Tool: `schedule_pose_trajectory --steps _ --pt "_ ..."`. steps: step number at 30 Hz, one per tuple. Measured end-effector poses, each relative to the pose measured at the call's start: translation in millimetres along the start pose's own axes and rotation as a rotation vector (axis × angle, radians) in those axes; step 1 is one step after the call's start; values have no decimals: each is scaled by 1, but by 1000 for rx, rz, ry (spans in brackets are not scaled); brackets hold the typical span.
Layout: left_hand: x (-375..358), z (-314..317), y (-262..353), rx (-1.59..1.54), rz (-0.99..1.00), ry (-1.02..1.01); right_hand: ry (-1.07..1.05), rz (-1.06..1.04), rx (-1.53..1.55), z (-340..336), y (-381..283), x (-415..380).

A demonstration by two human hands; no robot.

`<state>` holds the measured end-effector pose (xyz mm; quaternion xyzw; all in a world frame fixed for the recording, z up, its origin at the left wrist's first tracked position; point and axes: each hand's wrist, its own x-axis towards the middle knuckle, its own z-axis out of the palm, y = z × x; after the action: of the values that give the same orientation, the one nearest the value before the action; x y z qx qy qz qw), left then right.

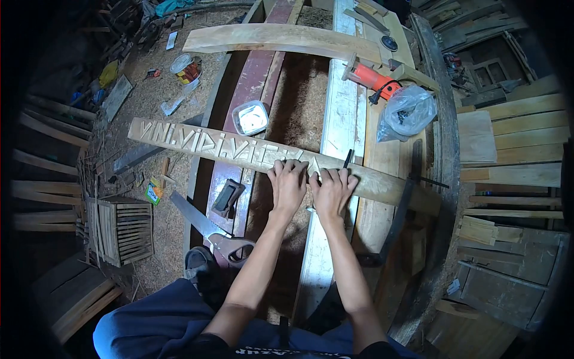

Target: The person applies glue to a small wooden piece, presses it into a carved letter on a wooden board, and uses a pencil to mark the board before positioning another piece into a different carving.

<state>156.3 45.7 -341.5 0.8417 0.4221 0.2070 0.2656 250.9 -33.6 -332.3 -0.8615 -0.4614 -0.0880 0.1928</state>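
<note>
A long wooden board [239, 149] with raised letters lies across the bench, slanting down to the right. On its front edge near the middle rests my left hand [288, 182], fingers curled on the letters at the right end of the row. Close beside it, my right hand [333, 190] is bent over the same board, fingertips pressed to the wood. Whether either hand pinches a small piece is hidden. Just behind my right fingers a thin black tool [348, 158] sticks up. A clear plastic tub [250, 118] stands behind the board.
A handsaw [206, 222] and a dark block-like tool [228, 197] lie front left. An orange power tool [373, 78], a plastic bag [408, 111] and a curved plank [281, 39] are at the back. A long dark bar [402, 206] crosses the board's right part.
</note>
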Motion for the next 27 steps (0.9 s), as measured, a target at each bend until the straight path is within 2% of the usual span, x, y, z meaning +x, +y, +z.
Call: schedule_pose_trajectory --steps 3,9,18,20,24,27 --pt "0 1 0 3 -3 -8 62 -25 -1 -2 -1 1" --pt "0 0 -1 12 7 -10 -37 35 -21 -1 -1 0" --pt "-1 -3 1 -11 20 -22 71 -57 53 4 1 -3" --pt "-1 -1 0 3 29 -14 -5 -44 53 5 1 -4" --pt "-2 -1 1 20 31 -27 -30 -57 19 5 0 -4" --pt "-2 1 0 35 43 -12 73 -88 -16 8 -2 -3"
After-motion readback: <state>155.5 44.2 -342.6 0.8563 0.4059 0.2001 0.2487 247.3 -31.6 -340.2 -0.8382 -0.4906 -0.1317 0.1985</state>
